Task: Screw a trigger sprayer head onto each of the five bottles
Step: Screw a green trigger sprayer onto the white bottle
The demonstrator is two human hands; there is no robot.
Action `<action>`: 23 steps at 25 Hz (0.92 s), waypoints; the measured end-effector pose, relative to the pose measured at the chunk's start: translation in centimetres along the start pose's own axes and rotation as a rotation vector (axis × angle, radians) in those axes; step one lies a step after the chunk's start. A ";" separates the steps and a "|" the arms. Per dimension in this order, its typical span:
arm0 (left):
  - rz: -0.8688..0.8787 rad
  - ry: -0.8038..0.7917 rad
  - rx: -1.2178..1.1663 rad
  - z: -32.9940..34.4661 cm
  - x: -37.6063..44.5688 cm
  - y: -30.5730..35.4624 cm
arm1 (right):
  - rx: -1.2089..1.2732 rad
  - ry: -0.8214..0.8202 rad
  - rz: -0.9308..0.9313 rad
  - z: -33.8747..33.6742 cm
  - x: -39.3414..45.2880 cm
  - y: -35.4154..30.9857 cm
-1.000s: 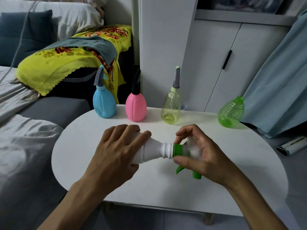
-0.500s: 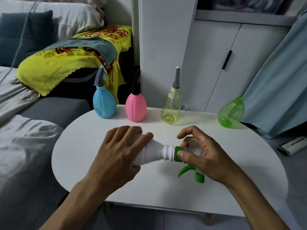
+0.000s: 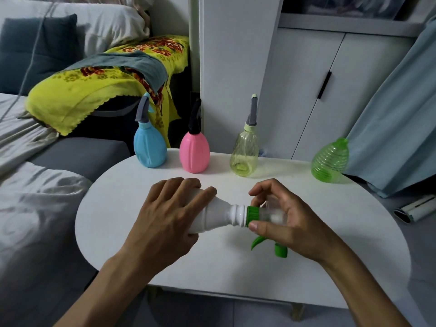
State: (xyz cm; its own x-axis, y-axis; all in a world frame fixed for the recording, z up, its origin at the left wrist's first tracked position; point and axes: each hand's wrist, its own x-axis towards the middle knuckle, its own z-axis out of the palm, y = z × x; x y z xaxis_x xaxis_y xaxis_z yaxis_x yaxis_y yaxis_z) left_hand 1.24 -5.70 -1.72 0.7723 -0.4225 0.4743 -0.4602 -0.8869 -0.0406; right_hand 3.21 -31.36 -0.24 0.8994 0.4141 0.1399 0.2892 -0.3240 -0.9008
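My left hand (image 3: 165,215) grips a white bottle (image 3: 217,217) held on its side over the white table (image 3: 354,232), neck pointing right. My right hand (image 3: 287,223) holds a clear and green trigger sprayer head (image 3: 253,215), its green collar on the bottle's neck, trigger and nozzle pointing down. At the back of the table stand a blue bottle (image 3: 149,149), a pink bottle (image 3: 194,151) and a pale yellow bottle (image 3: 245,153), each with a sprayer head on. A green ribbed bottle (image 3: 330,161) stands at the far right with no sprayer head.
A bed with grey sheets (image 3: 35,197) lies close on the left. A yellow flowered cloth (image 3: 94,88) drapes over furniture behind the table. White cupboard doors (image 3: 318,90) and a blue curtain (image 3: 396,126) stand behind and to the right.
My right hand has shifted its fingers around the green collar, and the sprayer's trigger has swung a little lower and to the right. My left hand keeps the same hold on the bottle.
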 end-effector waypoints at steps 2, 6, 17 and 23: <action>-0.002 -0.020 -0.023 0.0 0.0 0.0 | -0.013 -0.003 0.021 0.1 0.0 0.0; -0.160 -0.102 -0.384 -0.5 0.2 1.2 | 0.476 -0.022 0.151 -1.6 0.4 -0.5; -0.358 -0.585 -1.520 -0.5 0.8 4.6 | 1.072 0.140 0.034 2.2 0.5 -0.6; -0.364 -0.322 -1.158 0.2 0.9 5.6 | 0.801 0.304 -0.015 2.2 0.3 -1.5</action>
State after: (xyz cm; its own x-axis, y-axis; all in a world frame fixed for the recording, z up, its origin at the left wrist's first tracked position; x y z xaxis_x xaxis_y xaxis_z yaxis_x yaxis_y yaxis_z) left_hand -0.55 -11.09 -1.65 0.9319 -0.3589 0.0527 -0.1855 -0.3466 0.9195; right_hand 2.34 -28.85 0.26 0.9793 0.1306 0.1548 0.0857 0.4254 -0.9010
